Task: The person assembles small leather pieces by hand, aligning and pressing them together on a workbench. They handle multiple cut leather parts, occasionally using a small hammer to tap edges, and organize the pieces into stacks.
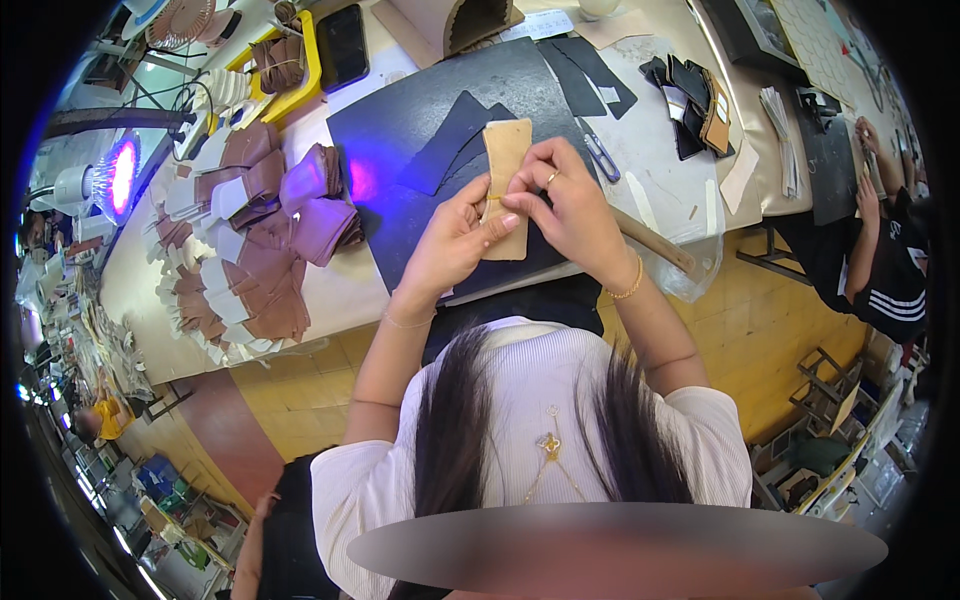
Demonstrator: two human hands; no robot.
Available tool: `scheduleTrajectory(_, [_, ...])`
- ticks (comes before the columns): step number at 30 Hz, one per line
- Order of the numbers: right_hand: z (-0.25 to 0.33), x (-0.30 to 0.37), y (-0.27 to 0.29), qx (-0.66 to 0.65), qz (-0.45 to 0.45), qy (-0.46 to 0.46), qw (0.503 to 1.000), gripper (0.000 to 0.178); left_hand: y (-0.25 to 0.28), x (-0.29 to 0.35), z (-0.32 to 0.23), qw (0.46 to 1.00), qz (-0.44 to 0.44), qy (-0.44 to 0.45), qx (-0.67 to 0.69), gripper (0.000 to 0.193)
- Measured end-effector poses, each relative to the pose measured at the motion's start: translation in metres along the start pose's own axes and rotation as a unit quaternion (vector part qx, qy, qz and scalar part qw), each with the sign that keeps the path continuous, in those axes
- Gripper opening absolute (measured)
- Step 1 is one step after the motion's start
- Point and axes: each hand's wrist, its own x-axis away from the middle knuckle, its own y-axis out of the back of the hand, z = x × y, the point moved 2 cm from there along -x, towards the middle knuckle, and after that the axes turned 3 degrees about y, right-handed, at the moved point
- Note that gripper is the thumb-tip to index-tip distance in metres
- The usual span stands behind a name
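Note:
Over the black board (375,125), I hold a tan strip-shaped piece of leather (508,145), possibly a small stack, upright between both hands. My left hand (455,238) is closed on its left side, with the thumb across its lower front. The fingers of my right hand (568,205) pinch at its middle, where a thin yellow band (493,197) seems to cross it; the fingers partly hide this spot. Dark curved leather pieces (440,150) lie flat on the board just behind my hands. Blue-handled thread snips (602,158) lie right of my right hand.
Many brown leather pieces (265,285) in fanned stacks cover the left of the table. A lit lamp (122,175) stands beyond them. A yellow tray (312,75) and phone (343,48) lie behind. Right are a wooden stick (655,243), black leather pieces (688,105) and a co-worker (880,240).

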Motion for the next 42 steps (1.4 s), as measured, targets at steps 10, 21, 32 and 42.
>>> scheduleTrajectory(10, [-0.021, 0.043, 0.042, -0.359, -0.029, -0.207, 0.91, 0.016, 0.014, 0.045, -0.008, 0.961, 0.19, 0.184, 0.085, 0.042])
scheduleTrajectory(21, [-0.093, 0.049, 0.1, 0.317, -0.1, -0.184, 0.925, 0.028, 0.041, 0.028, 0.003, 0.992, -0.113, 0.05, 0.014, 0.048])
scheduleTrajectory(32, [-0.039, 0.018, 0.015, -0.306, 0.11, -0.324, 0.889, 0.044, 0.008, 0.022, 0.016, 0.996, -0.074, 0.017, 0.046, 0.042])
scheduleTrajectory(42, [-0.032, 0.017, 0.003, -0.366, 0.039, -0.328, 0.87, 0.038, 0.017, 0.02, 0.019, 0.993, -0.108, -0.001, 0.039, 0.034])
